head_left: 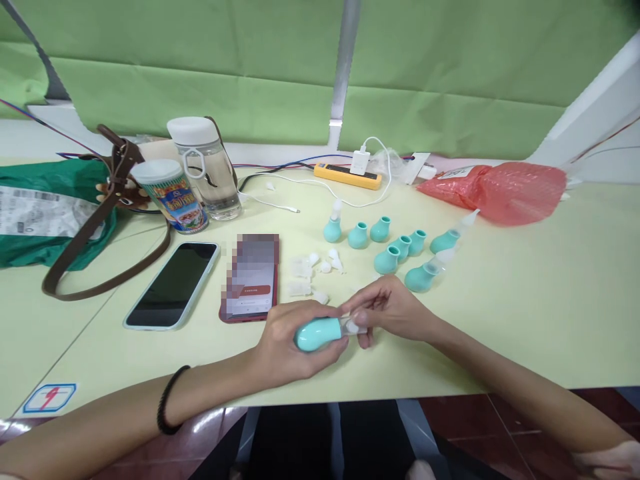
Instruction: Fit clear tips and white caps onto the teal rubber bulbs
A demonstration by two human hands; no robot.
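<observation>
My left hand (281,337) is wrapped round a teal squeeze bulb (317,334), which lies on its side just above the table's front part. A clear tip with a white piece inside (353,327) sits at the bulb's mouth. My right hand (395,312) pinches this tip between thumb and fingers. Beyond my hands stand several teal bulbs with open mouths (387,259). Other bulbs carry clear or whitish tips, such as the tipped bulb (421,277) on the right. Small white and clear loose parts (326,266) are scattered behind my left hand.
Two phones, one black-screened (173,285) and one red-cased with a lit screen (257,277), lie on the left. Behind them stand a cup-shaped snack tub (175,200) and a water bottle (215,183). A yellow power strip (347,176) and a red plastic bag (520,193) are at the back.
</observation>
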